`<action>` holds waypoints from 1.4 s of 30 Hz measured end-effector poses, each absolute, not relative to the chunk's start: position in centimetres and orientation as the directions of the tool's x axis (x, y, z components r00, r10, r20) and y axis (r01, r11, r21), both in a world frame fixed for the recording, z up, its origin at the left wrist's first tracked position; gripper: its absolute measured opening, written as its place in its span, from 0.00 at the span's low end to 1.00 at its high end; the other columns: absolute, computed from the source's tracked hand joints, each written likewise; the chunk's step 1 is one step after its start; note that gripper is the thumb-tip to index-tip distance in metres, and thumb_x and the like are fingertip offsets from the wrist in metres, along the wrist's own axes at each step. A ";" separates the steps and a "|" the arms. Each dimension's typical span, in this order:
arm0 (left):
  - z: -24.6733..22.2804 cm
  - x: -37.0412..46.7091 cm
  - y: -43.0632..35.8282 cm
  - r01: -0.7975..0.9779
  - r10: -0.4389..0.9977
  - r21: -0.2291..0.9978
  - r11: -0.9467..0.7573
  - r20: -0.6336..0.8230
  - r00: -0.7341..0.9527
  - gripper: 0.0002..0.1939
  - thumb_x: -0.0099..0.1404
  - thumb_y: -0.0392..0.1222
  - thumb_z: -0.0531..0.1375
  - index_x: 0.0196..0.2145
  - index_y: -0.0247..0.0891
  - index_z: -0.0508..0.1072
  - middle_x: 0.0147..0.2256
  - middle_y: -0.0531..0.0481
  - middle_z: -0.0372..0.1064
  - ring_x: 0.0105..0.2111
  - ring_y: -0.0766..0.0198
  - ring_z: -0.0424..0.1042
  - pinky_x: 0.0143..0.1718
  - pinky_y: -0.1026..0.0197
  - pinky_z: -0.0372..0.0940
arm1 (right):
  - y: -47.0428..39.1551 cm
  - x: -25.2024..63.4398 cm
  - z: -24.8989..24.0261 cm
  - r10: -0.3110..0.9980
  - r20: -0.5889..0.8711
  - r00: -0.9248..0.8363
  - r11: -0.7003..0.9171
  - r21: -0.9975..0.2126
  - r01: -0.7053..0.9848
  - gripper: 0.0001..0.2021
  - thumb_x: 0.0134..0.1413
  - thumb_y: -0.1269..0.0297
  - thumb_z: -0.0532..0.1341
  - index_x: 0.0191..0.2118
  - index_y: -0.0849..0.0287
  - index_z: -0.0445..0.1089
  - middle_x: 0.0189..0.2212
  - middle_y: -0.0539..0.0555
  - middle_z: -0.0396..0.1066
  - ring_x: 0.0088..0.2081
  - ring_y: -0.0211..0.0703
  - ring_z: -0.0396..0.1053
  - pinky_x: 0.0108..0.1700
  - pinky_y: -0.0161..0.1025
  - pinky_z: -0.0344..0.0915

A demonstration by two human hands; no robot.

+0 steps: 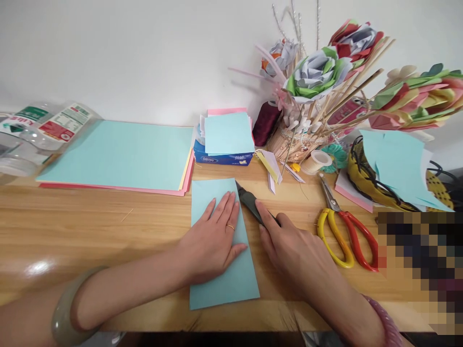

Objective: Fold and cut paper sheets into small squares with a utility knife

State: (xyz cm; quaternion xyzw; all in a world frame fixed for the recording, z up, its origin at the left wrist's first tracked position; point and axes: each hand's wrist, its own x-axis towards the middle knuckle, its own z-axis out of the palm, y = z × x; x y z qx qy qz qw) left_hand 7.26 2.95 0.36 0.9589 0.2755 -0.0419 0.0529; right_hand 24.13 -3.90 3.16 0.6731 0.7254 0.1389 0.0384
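A folded light blue sheet of paper (224,291) lies lengthwise on the wooden table in front of me. My left hand (217,236) rests flat on it with the fingers stretched out, pressing it down. In my right hand (289,241) is a dark utility knife (249,200), gripped with the index finger along its handle. The knife's tip touches or sits just beside the paper's upper right corner. Whether the blade is inside the fold I cannot tell.
Scissors (338,217) with yellow and red handles lie at right. Behind stand a blue tissue box (224,158) topped with paper, a spool of thread (266,123) and paper flowers (318,72). A coloured paper stack (119,154) and plastic bottles (39,127) are at left; a yellow basket (365,176) is at right.
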 end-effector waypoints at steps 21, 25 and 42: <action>0.2 6.8 3.4 0.499 0.495 0.150 -0.853 -0.069 0.866 0.28 0.73 0.48 0.39 0.63 0.28 0.52 0.65 0.37 0.37 0.66 0.52 0.37 0.63 0.46 0.45 | -6.1 26.6 3.2 0.866 0.461 -0.194 0.167 0.098 0.981 0.20 0.61 0.66 0.53 0.58 0.64 0.59 0.53 0.67 0.61 0.55 0.57 0.59 0.50 0.54 0.63; 1.1 5.5 3.8 0.465 0.477 0.160 -0.870 0.045 0.878 0.27 0.74 0.48 0.36 0.64 0.31 0.52 0.65 0.42 0.43 0.66 0.56 0.40 0.63 0.48 0.46 | -8.7 24.2 2.9 0.865 0.377 -0.330 0.386 -0.081 0.919 0.25 0.62 0.60 0.53 0.61 0.67 0.54 0.55 0.66 0.62 0.58 0.51 0.58 0.53 0.50 0.63; 5.6 -3.1 10.6 0.629 0.572 -0.151 -0.762 0.296 0.765 0.31 0.73 0.54 0.32 0.62 0.31 0.52 0.64 0.40 0.48 0.64 0.49 0.45 0.61 0.36 0.36 | -12.5 24.9 1.5 0.781 0.289 -0.553 0.606 -0.139 0.783 0.17 0.58 0.68 0.55 0.53 0.60 0.67 0.47 0.54 0.73 0.51 0.44 0.67 0.52 0.41 0.64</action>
